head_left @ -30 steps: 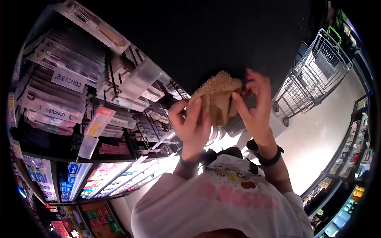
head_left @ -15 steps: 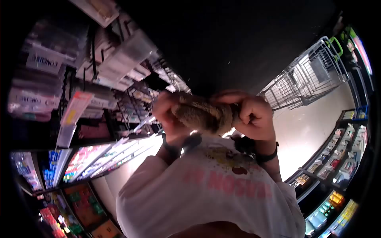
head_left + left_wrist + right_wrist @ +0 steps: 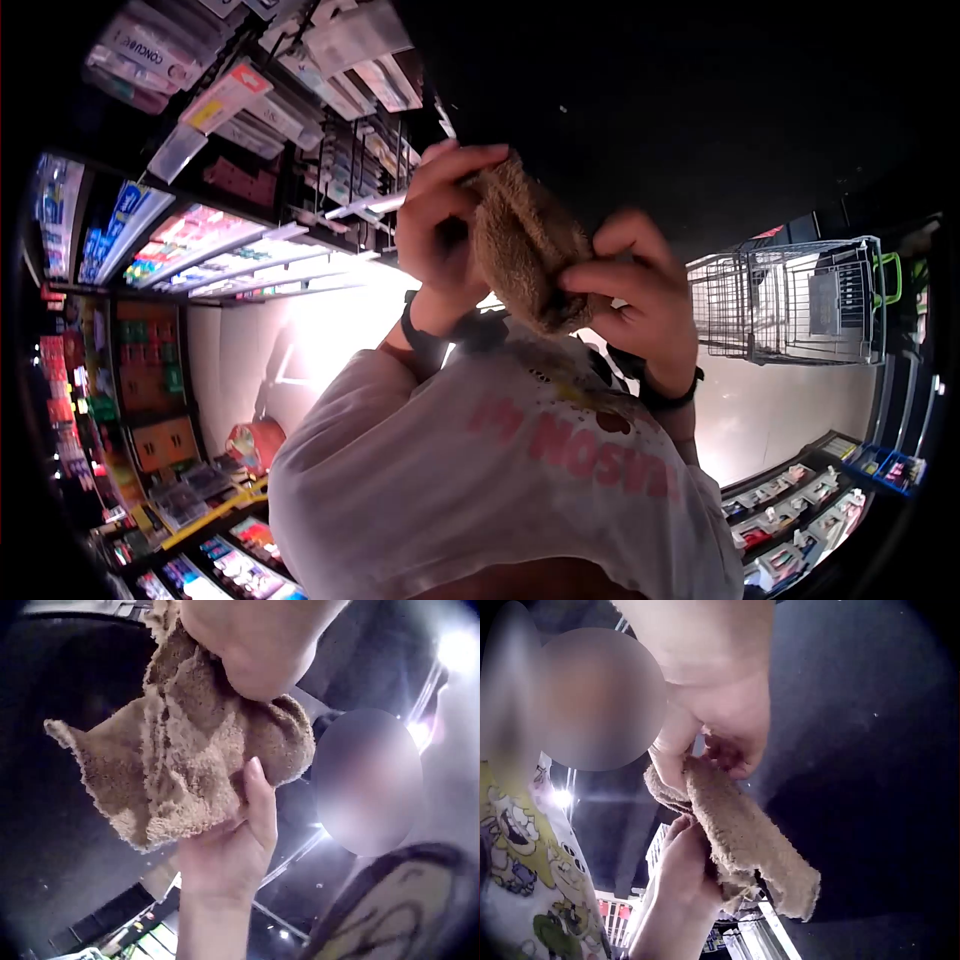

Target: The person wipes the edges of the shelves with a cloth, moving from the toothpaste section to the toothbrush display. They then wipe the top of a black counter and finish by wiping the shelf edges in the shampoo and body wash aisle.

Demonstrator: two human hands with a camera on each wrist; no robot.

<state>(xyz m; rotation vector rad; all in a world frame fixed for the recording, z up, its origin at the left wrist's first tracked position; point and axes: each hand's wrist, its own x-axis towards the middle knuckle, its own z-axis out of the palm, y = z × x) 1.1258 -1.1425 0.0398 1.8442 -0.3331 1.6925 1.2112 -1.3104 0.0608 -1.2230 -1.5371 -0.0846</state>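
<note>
A brown, fuzzy terry cloth (image 3: 525,245) is held up in front of the chest, folded, with a frayed edge. My left hand (image 3: 440,225) grips its upper left end with curled fingers. At the lower right end, my right hand (image 3: 645,290) pinches it between thumb and fingers. In the left wrist view the cloth (image 3: 180,765) spreads out as a creased flap with a ridge down it, and the thumb of my right hand (image 3: 229,862) lies on its face. Seen from the right wrist, the cloth (image 3: 742,832) looks like a thick, rolled fold slanting down from my right hand (image 3: 716,712).
Store racks with hanging packs (image 3: 365,50) stand at the upper left, above lit shelves (image 3: 200,245). A grey wire shopping cart (image 3: 790,300) with a green handle is on the pale floor at the right. More display shelves (image 3: 790,530) line the lower right.
The cloth goes from cap-like and opened out to folded and slanting between my hands. My left hand now sits higher than my right. The head view has turned, shifting the racks upward.
</note>
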